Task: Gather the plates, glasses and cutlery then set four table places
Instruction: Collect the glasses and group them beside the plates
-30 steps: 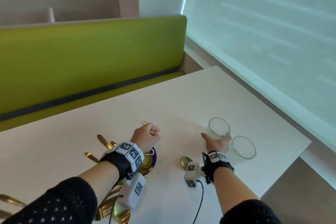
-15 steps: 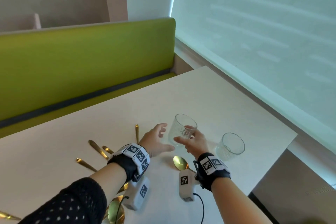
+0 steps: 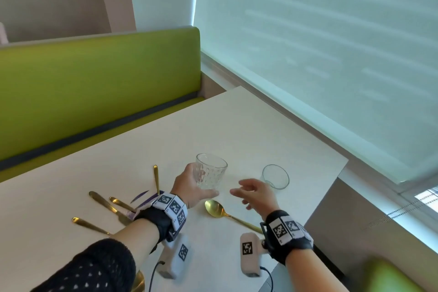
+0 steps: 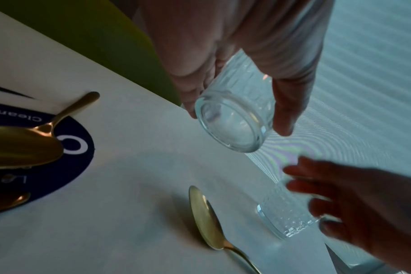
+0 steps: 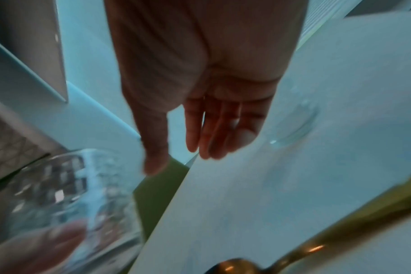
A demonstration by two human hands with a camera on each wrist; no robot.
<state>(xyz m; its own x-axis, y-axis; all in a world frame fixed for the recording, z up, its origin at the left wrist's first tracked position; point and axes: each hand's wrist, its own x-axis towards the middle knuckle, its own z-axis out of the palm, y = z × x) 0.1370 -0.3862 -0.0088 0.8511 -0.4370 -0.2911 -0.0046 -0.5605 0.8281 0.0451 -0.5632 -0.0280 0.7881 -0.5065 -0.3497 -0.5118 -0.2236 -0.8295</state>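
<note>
My left hand (image 3: 198, 185) grips a clear patterned glass (image 3: 211, 173) just above the white table (image 3: 237, 125); in the left wrist view thumb and fingers wrap that glass (image 4: 232, 133). My right hand (image 3: 246, 193) hovers open and empty, fingers spread, beside a second glass (image 3: 276, 176) standing near the table's right edge. The right wrist view shows straight fingers (image 5: 211, 129) and the second glass (image 5: 296, 124) blurred behind them. A gold spoon (image 3: 214, 207) lies between my wrists.
Several gold cutlery pieces (image 3: 102, 201) lie to the left around a plate with a dark blue print (image 4: 66, 157), partly hidden by my left wrist. A green bench (image 3: 94, 90) runs along the far side. A window blind (image 3: 331, 54) borders the table on the right.
The right hand lifted the patterned glass from beside the second one and passed it to the left hand, which opened and took it. The right hand let go and drew back to the right.
</note>
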